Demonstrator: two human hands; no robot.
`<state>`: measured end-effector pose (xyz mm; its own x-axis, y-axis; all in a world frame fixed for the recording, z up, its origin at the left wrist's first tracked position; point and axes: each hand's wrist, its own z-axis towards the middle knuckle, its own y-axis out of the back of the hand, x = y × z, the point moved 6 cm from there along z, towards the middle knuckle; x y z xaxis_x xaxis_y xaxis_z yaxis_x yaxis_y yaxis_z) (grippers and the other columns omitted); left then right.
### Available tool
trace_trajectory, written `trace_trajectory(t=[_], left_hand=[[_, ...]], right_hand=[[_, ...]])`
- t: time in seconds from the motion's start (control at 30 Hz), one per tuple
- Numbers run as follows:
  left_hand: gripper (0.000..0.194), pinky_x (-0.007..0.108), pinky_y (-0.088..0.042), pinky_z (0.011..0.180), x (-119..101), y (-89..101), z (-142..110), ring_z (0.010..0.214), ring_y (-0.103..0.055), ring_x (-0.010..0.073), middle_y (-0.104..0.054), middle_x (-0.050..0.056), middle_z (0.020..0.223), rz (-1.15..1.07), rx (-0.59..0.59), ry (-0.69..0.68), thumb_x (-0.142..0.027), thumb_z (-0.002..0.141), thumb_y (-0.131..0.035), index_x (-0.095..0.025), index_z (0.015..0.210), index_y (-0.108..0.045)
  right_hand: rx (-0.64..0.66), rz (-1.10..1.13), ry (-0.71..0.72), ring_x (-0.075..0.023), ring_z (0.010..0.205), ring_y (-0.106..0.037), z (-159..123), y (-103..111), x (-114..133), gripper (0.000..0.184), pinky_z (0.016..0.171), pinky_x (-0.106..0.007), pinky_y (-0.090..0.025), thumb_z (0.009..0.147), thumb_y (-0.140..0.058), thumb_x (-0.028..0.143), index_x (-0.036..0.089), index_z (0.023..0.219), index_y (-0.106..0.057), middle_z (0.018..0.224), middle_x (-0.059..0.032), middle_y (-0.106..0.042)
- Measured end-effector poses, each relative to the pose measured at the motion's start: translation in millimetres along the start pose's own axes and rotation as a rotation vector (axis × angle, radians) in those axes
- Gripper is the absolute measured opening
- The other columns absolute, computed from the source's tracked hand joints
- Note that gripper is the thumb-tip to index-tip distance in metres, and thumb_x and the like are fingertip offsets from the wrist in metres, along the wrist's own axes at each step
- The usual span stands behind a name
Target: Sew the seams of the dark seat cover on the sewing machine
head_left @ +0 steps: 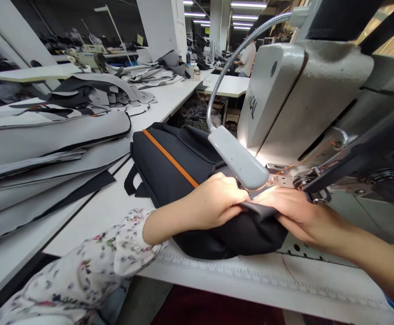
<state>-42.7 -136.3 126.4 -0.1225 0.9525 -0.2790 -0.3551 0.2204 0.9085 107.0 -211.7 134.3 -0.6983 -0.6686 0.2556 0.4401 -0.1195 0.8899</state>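
A black fabric bag (183, 149) with an orange stripe lies on the sewing table, partly under the head of a sewing machine (278, 99). My left hand (219, 198) grips a fold of the bag with its fingers closed. Close beside it, my right hand (293, 210) pinches the same bunched fabric near the machine's needle area. A white lamp (239, 158) on a bendable metal neck hangs just above both hands and hides the needle. Orange thread (305, 159) runs along the machine.
Stacks of grey, black-edged fabric panels (54, 140) lie on the table at the left. A printed ruler strip (224, 268) runs along the front edge. Farther back are another sewing machine (88, 56), piles of cut pieces and a seated person (247, 58).
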Motion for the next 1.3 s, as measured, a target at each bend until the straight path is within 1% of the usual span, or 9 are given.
trace_trajectory(t=[0.17,0.27,0.4,0.5,0.57,0.77,1.0,1.17,1.3], left_hand=[[0.017,0.033,-0.049,0.086,-15,-5.3,-6,0.089,-0.068,0.0198,-0.075,0.006,0.093,0.052,0.056,-0.208,-0.02,0.103,-0.056,-0.016,0.096,-0.071],[0.028,0.034,-0.048,0.083,-19,-8.8,-11,0.083,-0.067,0.0185,-0.075,0.006,0.089,0.129,0.002,-0.269,-0.016,0.105,-0.047,-0.016,0.086,-0.068],[0.009,0.033,-0.048,0.092,0,-0.7,-10,0.104,-0.07,0.0196,-0.076,0.007,0.108,-0.004,0.076,-0.321,-0.022,0.101,-0.064,-0.019,0.107,-0.07],[0.024,0.035,-0.048,0.097,17,4.8,-5,0.117,-0.067,0.0232,-0.074,0.008,0.118,0.002,0.114,-0.358,-0.022,0.092,-0.076,-0.02,0.114,-0.069],[0.025,0.036,-0.048,0.097,22,1.7,-2,0.115,-0.067,0.0237,-0.073,0.008,0.118,0.064,0.102,-0.378,-0.02,0.092,-0.073,-0.02,0.117,-0.068],[0.023,0.037,-0.048,0.094,26,-11.4,1,0.103,-0.067,0.0237,-0.074,0.008,0.11,0.22,0.034,-0.329,-0.019,0.102,-0.053,-0.02,0.116,-0.071],[0.02,0.033,-0.047,0.098,29,-4.0,5,0.111,-0.065,0.022,-0.074,0.008,0.115,-0.029,0.021,-0.292,-0.014,0.099,-0.055,-0.018,0.103,-0.074],[0.03,0.033,-0.045,0.101,27,-9.4,1,0.113,-0.068,0.0201,-0.077,0.007,0.116,-0.214,-0.047,-0.254,-0.016,0.105,-0.045,-0.017,0.113,-0.074],[0.028,0.034,-0.044,0.098,38,-14.0,4,0.1,-0.069,0.02,-0.079,0.003,0.1,-0.214,-0.072,-0.246,-0.018,0.102,-0.05,-0.021,0.107,-0.076]], right_hand=[[0.168,-0.08,-0.083,-0.0271,0.112,-0.069,-10,-16,6,0.054,0.089,-0.041,-0.061,0.084,-0.053,0.009,0.018,0.138,-0.057,0.131,-0.0131,-0.069],[0.149,-0.22,-0.027,-0.0316,0.106,-0.07,-6,-28,13,0.061,0.078,-0.042,-0.064,0.074,-0.055,0.008,0.007,0.135,-0.06,0.13,-0.0188,-0.069],[0.087,-0.296,0.06,-0.0255,0.085,-0.067,-1,-36,16,0.041,0.066,-0.037,-0.06,0.081,-0.048,0.0,0.008,0.114,-0.071,0.114,-0.0142,-0.075],[0.102,-0.205,0.025,-0.0228,0.083,-0.066,-3,-33,12,0.036,0.065,-0.034,-0.059,0.087,-0.045,0.001,0.013,0.107,-0.072,0.113,-0.0109,-0.075],[0.094,-0.137,-0.005,-0.0225,0.092,-0.068,-6,-28,10,0.035,0.073,-0.034,-0.06,0.092,-0.044,0.003,0.016,0.109,-0.071,0.116,-0.0085,-0.075],[0.0,-0.125,0.047,-0.0218,0.122,-0.066,0,-12,14,0.036,0.1,-0.035,-0.056,0.096,-0.046,0.002,0.019,0.122,-0.063,0.127,-0.0075,-0.073],[0.031,-0.142,0.091,-0.0204,0.104,-0.072,12,-3,15,0.029,0.09,-0.031,-0.056,0.097,-0.043,0.005,0.018,0.107,-0.066,0.113,-0.0096,-0.076],[0.029,-0.147,0.085,-0.0215,0.116,-0.068,4,-7,14,0.027,0.1,-0.032,-0.053,0.097,-0.045,0.008,0.016,0.108,-0.068,0.119,-0.0116,-0.074],[0.021,-0.134,0.059,-0.0207,0.097,-0.07,7,-4,12,0.029,0.082,-0.031,-0.054,0.098,-0.042,0.006,0.02,0.093,-0.068,0.105,-0.0086,-0.075]])
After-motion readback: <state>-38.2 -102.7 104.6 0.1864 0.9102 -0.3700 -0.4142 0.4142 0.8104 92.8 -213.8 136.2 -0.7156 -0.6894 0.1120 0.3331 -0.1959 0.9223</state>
